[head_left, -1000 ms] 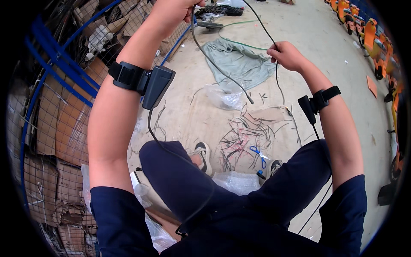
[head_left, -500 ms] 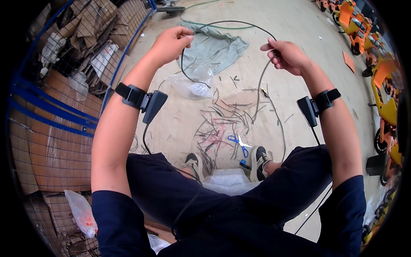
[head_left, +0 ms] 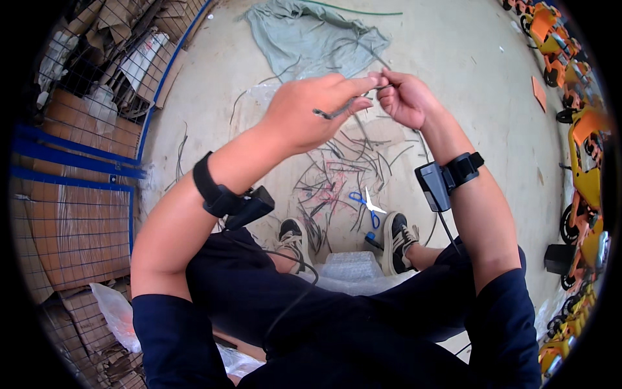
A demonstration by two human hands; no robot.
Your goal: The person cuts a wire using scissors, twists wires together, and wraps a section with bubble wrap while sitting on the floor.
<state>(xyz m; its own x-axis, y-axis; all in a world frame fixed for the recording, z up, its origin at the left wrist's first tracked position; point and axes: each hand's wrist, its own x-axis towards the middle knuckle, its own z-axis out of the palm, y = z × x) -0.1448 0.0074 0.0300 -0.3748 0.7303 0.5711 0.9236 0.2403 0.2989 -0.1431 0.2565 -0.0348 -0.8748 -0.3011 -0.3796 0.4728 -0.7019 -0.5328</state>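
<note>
A dark cable (head_left: pixel 329 117) runs between my two hands in front of me. My left hand (head_left: pixel 311 107) is closed on it, and the cable's loose end sticks out below the fingers. Beside it, almost touching, my right hand (head_left: pixel 403 98) pinches the same cable, its fingers curled in. Part of the cable is hidden behind the hands. On the floor below lie scissors (head_left: pixel 370 202) with blue handles, their blades apart, near my right shoe (head_left: pixel 394 243). Many short cut pieces of dark and reddish wire (head_left: pixel 330 181) are scattered between my feet and the hands.
A grey-green cloth (head_left: pixel 278 39) lies crumpled ahead, with a green cord (head_left: pixel 363 11) past it. Bubble wrap (head_left: pixel 346 267) is between my feet. A blue wire-mesh fence (head_left: pixel 71 170) holding cardboard stands left. Orange and yellow ride-on vehicles (head_left: pixel 586 152) line the right.
My hands have come from wide apart to close together, the left moving right and nearer. The wide loop of cable between them is gone. The view has shifted slightly.
</note>
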